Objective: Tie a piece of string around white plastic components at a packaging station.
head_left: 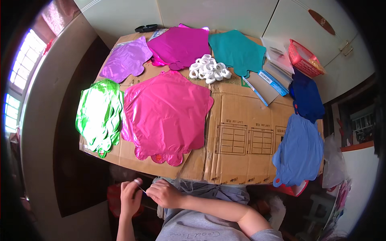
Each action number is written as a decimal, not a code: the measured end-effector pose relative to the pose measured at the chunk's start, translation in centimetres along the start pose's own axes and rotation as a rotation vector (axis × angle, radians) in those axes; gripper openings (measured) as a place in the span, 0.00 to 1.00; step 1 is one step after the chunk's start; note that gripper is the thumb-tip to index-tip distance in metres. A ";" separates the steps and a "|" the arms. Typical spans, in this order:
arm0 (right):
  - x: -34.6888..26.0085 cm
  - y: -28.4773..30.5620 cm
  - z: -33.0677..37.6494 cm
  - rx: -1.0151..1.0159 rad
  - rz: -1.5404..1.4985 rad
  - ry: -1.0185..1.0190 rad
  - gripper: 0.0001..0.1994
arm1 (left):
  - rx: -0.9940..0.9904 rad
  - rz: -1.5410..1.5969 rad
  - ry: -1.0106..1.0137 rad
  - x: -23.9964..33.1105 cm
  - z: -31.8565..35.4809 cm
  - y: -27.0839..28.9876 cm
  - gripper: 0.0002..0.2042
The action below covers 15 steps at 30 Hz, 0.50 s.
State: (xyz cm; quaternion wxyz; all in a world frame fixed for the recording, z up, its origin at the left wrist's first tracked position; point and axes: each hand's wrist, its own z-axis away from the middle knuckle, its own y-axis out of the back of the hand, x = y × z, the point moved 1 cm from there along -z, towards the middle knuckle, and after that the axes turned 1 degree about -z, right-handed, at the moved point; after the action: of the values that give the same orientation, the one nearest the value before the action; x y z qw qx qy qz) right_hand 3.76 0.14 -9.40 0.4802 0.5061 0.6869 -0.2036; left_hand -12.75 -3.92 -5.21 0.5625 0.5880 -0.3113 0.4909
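Below the table's near edge, my left hand (129,197) pinches a small white piece (138,181) at its fingertips. A thin white strand (143,189) runs from there to my right hand (165,193), whose fingers are curled closed on it. Just beyond my hands lies a stack of shiny pink foil sheets (173,116) with lobed edges, like flat foil balloons. To its left is a bright green foil stack (98,112). Past the pink stack sits a heap of small white coiled rings (209,69) on the cardboard (193,166).
Lilac (126,60), magenta (181,46) and teal foil stacks (237,52) lie along the far side. Dark blue (307,96) and light blue stacks (299,148) are at right. A blue-edged box (273,82) and red basket (303,60) stand far right. Cabinet doors (217,16) rise behind.
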 end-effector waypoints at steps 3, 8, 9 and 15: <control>0.4 1.0 -0.7 -0.031 0.001 -0.056 0.02 | -0.445 -0.386 -0.167 0.9 -0.3 1.2 0.03; 3.7 -0.1 1.2 -0.141 0.123 -0.083 0.03 | -0.058 0.991 0.158 0.3 -0.8 1.9 0.07; 5.1 -0.7 2.0 -0.135 0.102 -0.077 0.03 | -0.016 1.023 0.158 0.3 -1.0 2.4 0.07; 8.8 -1.0 3.2 -0.206 0.258 -0.135 0.06 | 0.085 1.031 -0.050 2.7 -2.0 6.7 0.07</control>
State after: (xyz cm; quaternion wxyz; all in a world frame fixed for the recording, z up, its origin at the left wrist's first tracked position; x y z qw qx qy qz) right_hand 4.11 1.70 -18.64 0.5967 0.5234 0.5995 -0.1022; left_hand -18.55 -2.62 -0.58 0.2154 0.3921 -0.5538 0.7023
